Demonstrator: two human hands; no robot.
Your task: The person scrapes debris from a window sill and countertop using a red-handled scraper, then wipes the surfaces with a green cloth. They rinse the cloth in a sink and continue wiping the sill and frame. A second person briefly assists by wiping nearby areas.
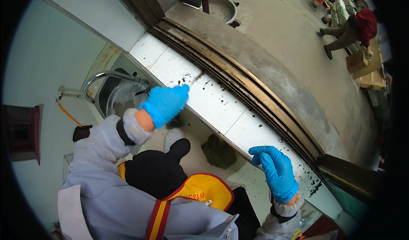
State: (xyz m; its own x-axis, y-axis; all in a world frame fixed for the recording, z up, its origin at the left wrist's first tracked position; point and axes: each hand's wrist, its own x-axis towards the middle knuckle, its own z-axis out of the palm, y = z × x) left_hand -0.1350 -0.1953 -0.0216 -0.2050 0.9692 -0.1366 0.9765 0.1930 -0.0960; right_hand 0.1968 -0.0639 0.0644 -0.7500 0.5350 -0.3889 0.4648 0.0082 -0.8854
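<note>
My left hand [166, 105], in a blue glove, is closed above the inner edge of the white tiled sill [215, 108]. A thin dark streak lies just beyond its fingertips; what the fingers hold, if anything, I cannot make out. Farther right, my right hand [277, 172], gloved the same way, hovers over the sill's near edge with loosely bent fingers and nothing visible in them. Dark crumbs of dirt [315, 186] are scattered along the tiles, thickest beyond my right hand. A brown sliding window track [238, 91] borders the sill's far side.
At left is a sink [106, 97] with a curved chrome tap [96, 76]. A dark green crumpled item [218, 151] lies below the sill. Outside, a large metal basin [221, 7] stands on concrete, and a person in red [365, 24] bends near a cardboard box [357, 62].
</note>
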